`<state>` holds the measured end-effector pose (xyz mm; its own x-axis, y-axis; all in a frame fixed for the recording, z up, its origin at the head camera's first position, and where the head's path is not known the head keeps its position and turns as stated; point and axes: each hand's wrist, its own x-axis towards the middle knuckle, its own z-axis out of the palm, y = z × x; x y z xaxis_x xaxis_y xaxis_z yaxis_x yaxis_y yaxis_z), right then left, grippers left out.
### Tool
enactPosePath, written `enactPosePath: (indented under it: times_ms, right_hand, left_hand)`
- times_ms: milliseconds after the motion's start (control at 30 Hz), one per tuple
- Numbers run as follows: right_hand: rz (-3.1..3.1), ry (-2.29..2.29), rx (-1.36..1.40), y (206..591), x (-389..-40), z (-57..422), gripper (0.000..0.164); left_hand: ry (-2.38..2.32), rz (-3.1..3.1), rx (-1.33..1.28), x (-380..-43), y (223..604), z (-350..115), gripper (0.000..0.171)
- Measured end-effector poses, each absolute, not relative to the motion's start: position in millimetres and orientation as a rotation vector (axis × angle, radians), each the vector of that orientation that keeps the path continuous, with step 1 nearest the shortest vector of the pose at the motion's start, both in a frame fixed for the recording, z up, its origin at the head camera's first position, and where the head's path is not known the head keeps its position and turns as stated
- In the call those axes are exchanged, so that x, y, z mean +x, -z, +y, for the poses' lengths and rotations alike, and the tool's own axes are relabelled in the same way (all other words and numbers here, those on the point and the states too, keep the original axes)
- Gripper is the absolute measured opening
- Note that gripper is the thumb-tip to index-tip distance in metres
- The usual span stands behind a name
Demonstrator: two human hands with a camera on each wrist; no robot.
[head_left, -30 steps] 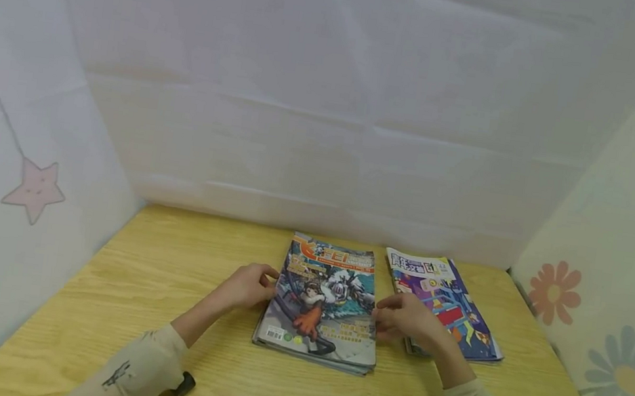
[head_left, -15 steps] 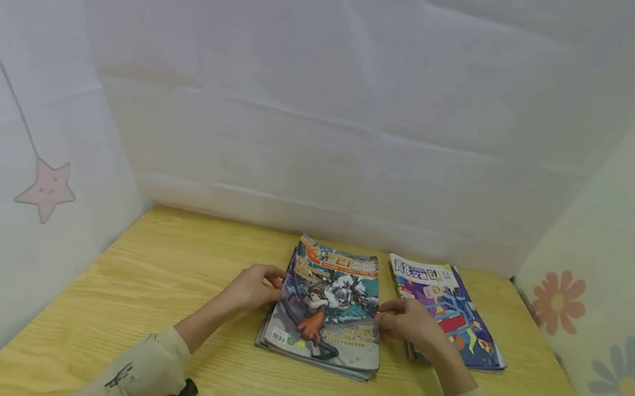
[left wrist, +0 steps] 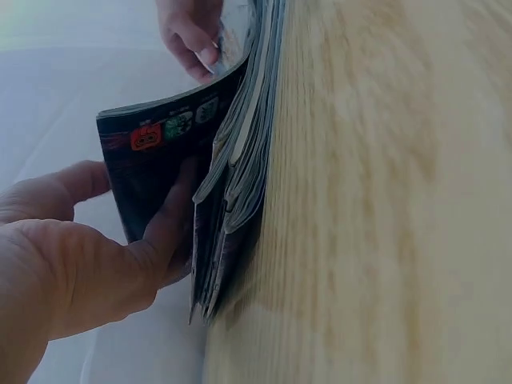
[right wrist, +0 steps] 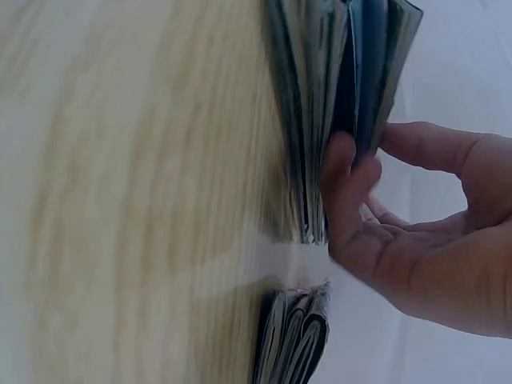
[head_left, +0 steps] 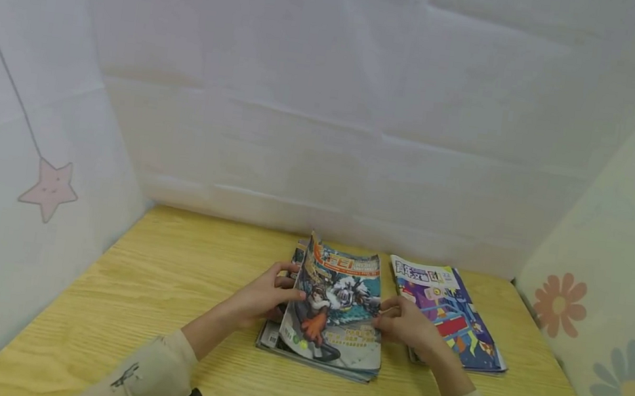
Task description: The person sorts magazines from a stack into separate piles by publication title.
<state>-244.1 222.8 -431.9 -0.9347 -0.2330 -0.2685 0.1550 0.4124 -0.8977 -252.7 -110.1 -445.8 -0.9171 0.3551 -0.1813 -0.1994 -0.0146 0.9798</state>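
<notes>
A comic magazine (head_left: 339, 313) with an orange title lies uppermost on a stack of magazines (head_left: 270, 337), its left side lifted and curving up. My left hand (head_left: 264, 294) pinches that raised left edge, thumb on the cover and fingers beneath. The left wrist view shows the dark underside of the magazine (left wrist: 152, 156) bent away from the rest. At the opposite edge my right hand (head_left: 411, 328) holds the magazine between thumb and fingers. In the right wrist view, fingertips of the right hand (right wrist: 432, 232) reach in under the upper pages, apart from the lower copies.
To the right lies a second stack of magazines (head_left: 451, 320), a purple and white cover on top, close beside my right hand. Both stacks rest on a yellow wooden table (head_left: 180, 254). A white sheet (head_left: 303, 123) hangs behind, with decorated sheets at both sides.
The top magazine's left edge has risen off the stack, baring the cover below. My left hand has moved slightly right with it. The right hand stays at the right edge.
</notes>
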Motion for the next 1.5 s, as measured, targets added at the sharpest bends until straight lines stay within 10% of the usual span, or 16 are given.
enactPosePath:
  times_ms: [400,767,1500]
  right_hand:
    - [2.531,1.387,-0.060,437.6,-246.4,224.1,0.030]
    - [2.438,1.603,0.041,427.5,-253.1,212.3,0.068]
    - [1.580,2.211,-0.168,428.6,-256.6,121.4,0.082]
  left_hand:
    - [-2.313,1.731,0.178,-250.9,432.4,-99.4,0.078]
    - [-2.353,1.667,0.219,-250.4,415.6,-113.7,0.077]
    - [-2.143,1.639,0.243,-279.9,427.9,-244.3,0.070]
